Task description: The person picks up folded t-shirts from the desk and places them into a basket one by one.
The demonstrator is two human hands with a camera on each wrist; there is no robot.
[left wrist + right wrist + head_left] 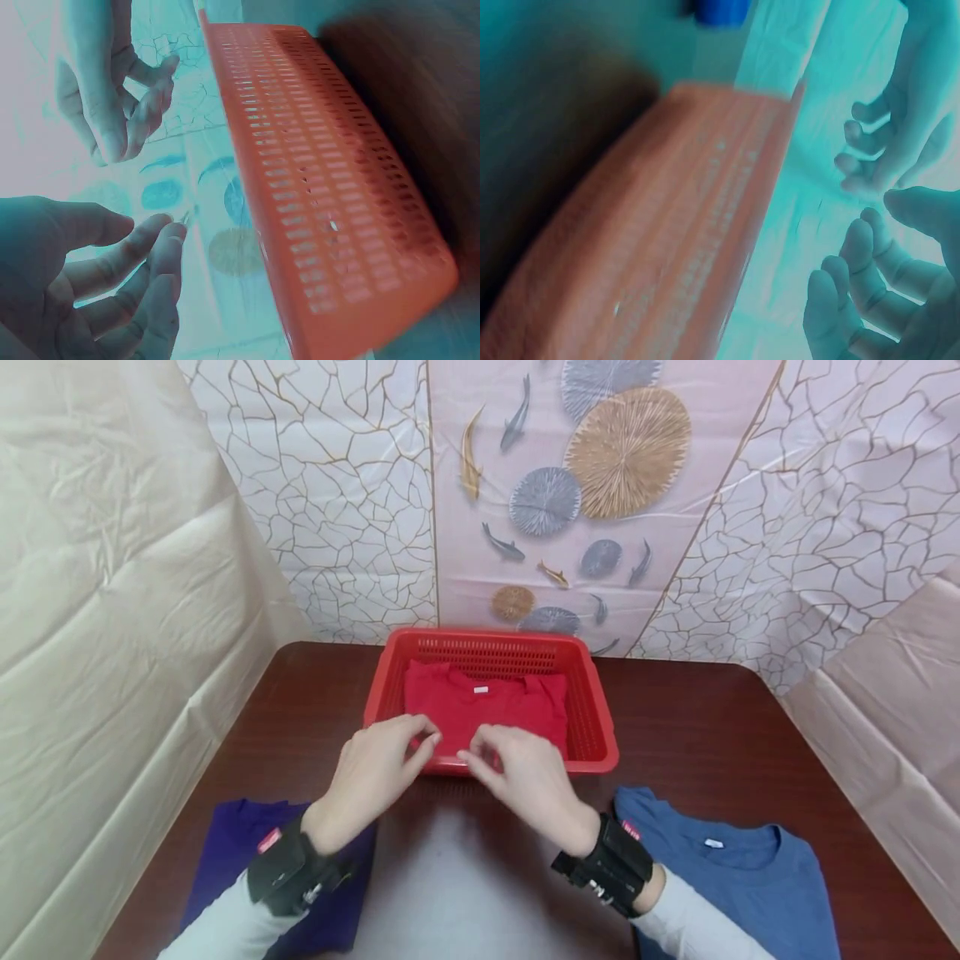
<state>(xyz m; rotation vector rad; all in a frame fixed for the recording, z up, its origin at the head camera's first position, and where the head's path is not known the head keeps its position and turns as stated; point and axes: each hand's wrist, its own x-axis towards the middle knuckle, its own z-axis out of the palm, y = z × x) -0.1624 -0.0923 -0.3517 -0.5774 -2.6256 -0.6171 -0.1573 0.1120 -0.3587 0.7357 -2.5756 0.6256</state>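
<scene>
A folded red T-shirt (pixel 487 710) with a white neck label lies inside a red plastic basket (pixel 597 727). Over the basket's near rim hover my left hand (pixel 378 768) and my right hand (pixel 528 777), facing each other with a small gap between. Both have loosely bent fingers, thumb and fingertips apart, and nothing in them. In the left wrist view, the left hand (pixel 112 277) is beside the slotted basket wall (pixel 337 202). The right wrist view has the right hand (pixel 885 292) next to the blurred basket side (pixel 660 240).
A folded purple garment (pixel 243 843) lies at the left of the dark wooden table (pixel 697 718), partly under the left forearm. At the right is a folded blue T-shirt (pixel 757 893), partly covered by the right forearm. Patterned cloth (pixel 352 510) hangs behind the table.
</scene>
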